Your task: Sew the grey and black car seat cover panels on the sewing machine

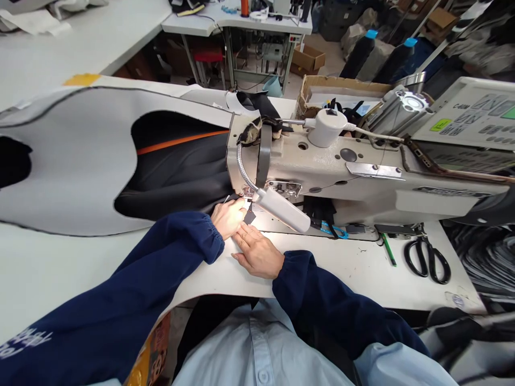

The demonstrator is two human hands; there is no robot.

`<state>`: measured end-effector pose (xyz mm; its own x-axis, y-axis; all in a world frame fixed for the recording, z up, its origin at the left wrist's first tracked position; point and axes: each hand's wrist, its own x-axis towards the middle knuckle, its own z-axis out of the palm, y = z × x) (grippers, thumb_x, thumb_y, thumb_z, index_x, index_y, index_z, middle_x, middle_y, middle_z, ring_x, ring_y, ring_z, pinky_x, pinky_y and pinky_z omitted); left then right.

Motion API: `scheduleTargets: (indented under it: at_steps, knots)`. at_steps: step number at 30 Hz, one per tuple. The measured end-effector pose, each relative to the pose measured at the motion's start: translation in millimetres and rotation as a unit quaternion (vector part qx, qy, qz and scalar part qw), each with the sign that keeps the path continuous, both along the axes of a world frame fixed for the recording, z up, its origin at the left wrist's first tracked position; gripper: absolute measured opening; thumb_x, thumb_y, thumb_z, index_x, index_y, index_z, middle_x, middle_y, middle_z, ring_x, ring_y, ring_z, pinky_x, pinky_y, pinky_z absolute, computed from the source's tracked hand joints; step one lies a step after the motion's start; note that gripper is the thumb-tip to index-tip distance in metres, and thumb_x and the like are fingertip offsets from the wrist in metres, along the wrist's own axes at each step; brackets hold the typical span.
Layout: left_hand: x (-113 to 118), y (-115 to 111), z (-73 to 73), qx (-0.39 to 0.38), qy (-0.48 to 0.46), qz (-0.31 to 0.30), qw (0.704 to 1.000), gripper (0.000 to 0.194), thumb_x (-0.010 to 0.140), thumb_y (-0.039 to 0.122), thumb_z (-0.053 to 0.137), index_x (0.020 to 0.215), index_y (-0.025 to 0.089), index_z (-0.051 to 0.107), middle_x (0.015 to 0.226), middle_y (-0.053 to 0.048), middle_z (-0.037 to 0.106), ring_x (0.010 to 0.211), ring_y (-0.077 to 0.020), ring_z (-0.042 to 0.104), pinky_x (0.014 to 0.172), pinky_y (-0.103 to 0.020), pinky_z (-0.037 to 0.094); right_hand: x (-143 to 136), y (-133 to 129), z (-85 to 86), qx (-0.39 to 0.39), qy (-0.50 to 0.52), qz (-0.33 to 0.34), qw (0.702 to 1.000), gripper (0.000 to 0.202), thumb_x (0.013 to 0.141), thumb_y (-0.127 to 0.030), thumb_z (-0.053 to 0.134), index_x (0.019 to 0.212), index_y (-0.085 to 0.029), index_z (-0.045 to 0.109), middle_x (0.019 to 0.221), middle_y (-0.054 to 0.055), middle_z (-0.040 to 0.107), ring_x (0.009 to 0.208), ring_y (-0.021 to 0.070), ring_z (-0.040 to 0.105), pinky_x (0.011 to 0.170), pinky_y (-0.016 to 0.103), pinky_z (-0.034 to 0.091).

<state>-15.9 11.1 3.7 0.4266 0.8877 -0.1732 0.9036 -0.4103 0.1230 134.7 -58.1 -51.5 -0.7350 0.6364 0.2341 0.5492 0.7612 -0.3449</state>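
Under the head of a sewing machine [289,155] lies a large garment-like piece of grey and black fabric [92,155] with an orange stripe, spread to the left. My left hand [228,219] is close by the needle area, its fingers closed on the fabric's black edge. A small dark fabric tab [250,216] shows between my hands. My right hand [259,251] rests on the white table just in front, fingers stretched out and fairly flat, fingertips near the tab. A small lit lamp [284,210] partly covers the stitching spot, and the needle itself is hard to make out.
On the right of the table [341,279] lie black-handled scissors [427,261], a green pen [388,250] and blue-handled snips [333,230]. A control panel [470,112] and thread cones [358,53] stand behind. A cardboard box [341,83] sits beyond the machine.
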Motion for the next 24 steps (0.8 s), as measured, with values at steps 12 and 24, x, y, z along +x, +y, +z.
scheduleTargets:
  at_steps: [12,24]
  knots:
    - [5.3,2.1,14.0,-0.021,0.043,0.041,0.998,0.033,0.085,0.023,0.044,0.109,0.025,0.067,0.097,-0.008,0.067,0.087,-0.0259,0.065,0.069,-0.032,0.044,-21.5,7.4,-2.3,0.007,-0.002,-0.041,0.999,0.061,0.094,-0.044,0.044,0.133,0.003,0.048,0.137,0.030,0.046,0.136,0.0356,0.036,0.109,0.053,0.035]
    - [13.6,-1.5,19.8,-0.065,0.029,0.058,0.996,0.035,0.086,0.020,0.042,0.107,0.024,0.070,0.114,-0.008,0.064,0.096,-0.0261,0.065,0.076,-0.031,0.047,-29.1,8.6,3.8,-0.002,-0.023,-0.043,0.999,0.058,0.089,-0.042,0.051,0.125,0.003,0.055,0.125,0.029,0.055,0.126,0.0380,0.045,0.110,0.057,0.030]
